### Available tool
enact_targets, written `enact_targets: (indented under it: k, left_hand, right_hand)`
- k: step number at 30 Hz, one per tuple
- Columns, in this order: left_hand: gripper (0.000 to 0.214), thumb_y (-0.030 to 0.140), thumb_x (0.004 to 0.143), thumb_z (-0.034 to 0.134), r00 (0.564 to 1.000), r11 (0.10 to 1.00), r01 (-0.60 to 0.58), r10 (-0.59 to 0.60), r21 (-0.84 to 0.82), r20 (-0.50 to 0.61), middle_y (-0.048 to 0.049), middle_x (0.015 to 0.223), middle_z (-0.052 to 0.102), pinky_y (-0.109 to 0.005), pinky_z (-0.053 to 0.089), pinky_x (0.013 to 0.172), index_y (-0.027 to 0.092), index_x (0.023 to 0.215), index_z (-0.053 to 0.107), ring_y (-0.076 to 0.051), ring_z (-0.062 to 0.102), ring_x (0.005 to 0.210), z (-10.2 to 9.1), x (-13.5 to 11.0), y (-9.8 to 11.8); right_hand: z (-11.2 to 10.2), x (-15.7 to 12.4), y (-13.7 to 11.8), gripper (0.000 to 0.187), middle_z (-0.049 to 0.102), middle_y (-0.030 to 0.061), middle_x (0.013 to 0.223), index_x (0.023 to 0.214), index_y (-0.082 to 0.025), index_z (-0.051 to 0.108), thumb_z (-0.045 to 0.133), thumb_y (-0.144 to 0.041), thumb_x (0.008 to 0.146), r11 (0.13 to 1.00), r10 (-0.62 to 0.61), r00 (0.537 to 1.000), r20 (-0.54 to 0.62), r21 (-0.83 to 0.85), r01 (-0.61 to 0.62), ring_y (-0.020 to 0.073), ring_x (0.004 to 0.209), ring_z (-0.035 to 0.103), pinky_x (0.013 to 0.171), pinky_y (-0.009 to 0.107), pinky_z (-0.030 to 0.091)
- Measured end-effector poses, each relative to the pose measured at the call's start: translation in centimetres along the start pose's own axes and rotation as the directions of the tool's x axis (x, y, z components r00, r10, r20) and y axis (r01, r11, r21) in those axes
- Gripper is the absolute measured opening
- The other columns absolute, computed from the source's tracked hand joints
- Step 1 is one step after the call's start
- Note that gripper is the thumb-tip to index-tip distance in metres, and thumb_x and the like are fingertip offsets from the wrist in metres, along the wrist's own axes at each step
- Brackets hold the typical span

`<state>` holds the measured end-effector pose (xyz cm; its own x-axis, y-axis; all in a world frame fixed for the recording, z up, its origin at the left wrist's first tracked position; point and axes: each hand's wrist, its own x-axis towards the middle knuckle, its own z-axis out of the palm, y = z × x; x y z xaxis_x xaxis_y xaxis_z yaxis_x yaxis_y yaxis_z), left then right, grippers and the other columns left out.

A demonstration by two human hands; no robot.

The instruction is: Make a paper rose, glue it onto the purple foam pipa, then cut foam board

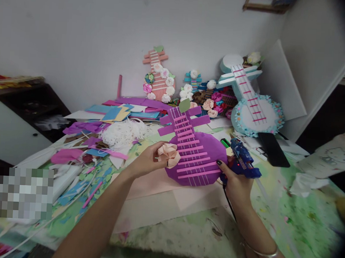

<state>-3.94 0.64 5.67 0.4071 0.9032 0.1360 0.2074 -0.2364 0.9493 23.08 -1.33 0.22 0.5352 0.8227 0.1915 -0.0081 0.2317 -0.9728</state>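
A purple craft lute (198,155) stands tilted up over the table, with pink crossbars, thin white strings and a green leaf (184,105) at its top. My left hand (149,160) is closed on a peach paper flower (169,155) at the lute's left edge; whether the flower touches the lute, I cannot tell. On the other side, my right hand (237,180) grips a dark blue glue gun (243,161). Its thumb presses on the lute's right edge, and the fingers behind are mostly hidden. A cord hangs below the glue gun.
Peach paper sheets (168,205) lie under the lute. To the left are white string (126,133) and coloured scraps (78,189). Behind stand a pink flowered lute (160,80) and a white-and-turquoise one (256,106). A black phone (274,149) and tissue (307,184) lie right.
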Motion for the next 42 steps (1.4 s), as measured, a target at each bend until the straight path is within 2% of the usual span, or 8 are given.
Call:
enact_targets:
  k: [7, 14, 20, 27, 32, 35, 38, 42]
  left_hand:
    - [0.041, 0.026, 0.068, 0.071, 0.997, 0.995, -0.022, 0.029, 0.099, -0.072, -0.0049, 0.096, 0.063, -0.026, 0.046, 0.073, 0.018, 0.105, 0.058, -0.02, 0.06, 0.087, 0.3, 0.3, -0.5]
    - [0.044, 0.026, 0.063, 0.073, 0.99, 0.995, 0.023, -0.009, 0.099, -0.142, -0.0039, 0.092, 0.063, -0.026, 0.046, 0.071, 0.017, 0.102, 0.057, -0.019, 0.06, 0.081, 0.8, 0.4, -0.6]
    - [0.036, 0.023, 0.07, 0.066, 0.994, 0.995, -0.056, 0.062, 0.078, -0.086, -0.0034, 0.089, 0.062, -0.023, 0.044, 0.065, 0.017, 0.105, 0.061, -0.016, 0.058, 0.076, 0.6, 0.3, -0.4]
    - [0.044, 0.032, 0.067, 0.072, 0.999, 0.998, 0.021, -0.022, -0.053, -0.037, -0.0034, 0.086, 0.06, -0.022, 0.046, 0.057, 0.017, 0.106, 0.061, -0.015, 0.056, 0.07, 0.0, 0.4, -0.9]
    - [0.046, 0.033, 0.066, 0.075, 0.999, 0.999, -0.019, 0.018, 0.041, 0.037, -0.0045, 0.091, 0.059, -0.025, 0.048, 0.065, 0.016, 0.106, 0.057, -0.018, 0.057, 0.079, -1.3, 0.2, -1.0]
    - [0.037, 0.03, 0.069, 0.071, 0.995, 0.989, -0.071, 0.061, 0.131, 0.081, -0.0017, 0.085, 0.055, -0.023, 0.046, 0.065, 0.016, 0.099, 0.057, -0.015, 0.054, 0.075, -1.3, 0.2, -0.5]
    - [0.031, 0.03, 0.069, 0.07, 0.999, 0.988, -0.022, 0.018, 0.152, 0.028, 0.0012, 0.077, 0.052, -0.021, 0.044, 0.059, 0.015, 0.091, 0.056, -0.012, 0.051, 0.067, -0.6, 0.2, -0.2]
    - [0.04, 0.032, 0.062, 0.073, 0.997, 0.989, 0.074, -0.069, 0.13, -0.042, 0.0005, 0.078, 0.055, -0.022, 0.046, 0.058, 0.015, 0.093, 0.054, -0.014, 0.055, 0.069, 0.1, 0.4, -0.3]
  right_hand:
    - [0.0, 0.1, -0.1, 0.035, 0.065, 0.0015, 0.078, 0.081, -0.017, 0.064, 0.081, -0.037, 0.057, 1.0, -0.018, 1.0, 0.005, 0.0, 0.018, 0.0162, 0.07, 0.057, 0.067, 0.031, 0.047]
    - [0.1, 0.0, -0.3, 0.033, 0.064, 0.0001, 0.077, 0.079, -0.018, 0.063, 0.081, -0.034, 0.057, 0.999, -0.027, 1.0, 0.007, 0.022, 0.027, 0.0156, 0.071, 0.056, 0.069, 0.031, 0.047]
    - [0.0, 0.1, -0.4, 0.033, 0.065, -0.0001, 0.078, 0.081, -0.018, 0.064, 0.082, -0.034, 0.057, 0.998, -0.006, 1.0, 0.007, 0.06, 0.005, 0.0148, 0.069, 0.057, 0.067, 0.03, 0.048]
    - [-0.1, 0.1, -0.1, 0.034, 0.066, 0.0003, 0.077, 0.081, -0.018, 0.065, 0.082, -0.035, 0.057, 0.999, 0.023, 1.0, 0.014, 0.03, -0.023, 0.0166, 0.071, 0.059, 0.067, 0.031, 0.048]
    - [0.0, -0.1, -0.6, 0.034, 0.066, 0.0009, 0.079, 0.079, -0.017, 0.064, 0.082, -0.034, 0.056, 1.0, -0.011, 1.0, 0.017, 0.026, 0.011, 0.0164, 0.073, 0.059, 0.07, 0.031, 0.049]
    - [0.0, -0.2, -0.9, 0.032, 0.066, 0.0009, 0.079, 0.078, -0.017, 0.063, 0.081, -0.034, 0.057, 1.0, -0.02, 1.0, 0.021, 0.012, 0.02, 0.0158, 0.073, 0.058, 0.07, 0.031, 0.049]
    - [-0.1, -0.2, -0.9, 0.031, 0.065, 0.0003, 0.076, 0.079, -0.018, 0.064, 0.08, -0.034, 0.059, 0.999, -0.012, 0.999, 0.032, -0.032, 0.014, 0.0154, 0.071, 0.058, 0.071, 0.032, 0.048]
    - [-0.1, -0.2, -0.9, 0.032, 0.067, 0.0011, 0.079, 0.081, -0.018, 0.065, 0.08, -0.036, 0.06, 0.999, -0.027, 0.999, 0.04, -0.041, 0.028, 0.0173, 0.075, 0.059, 0.075, 0.034, 0.048]
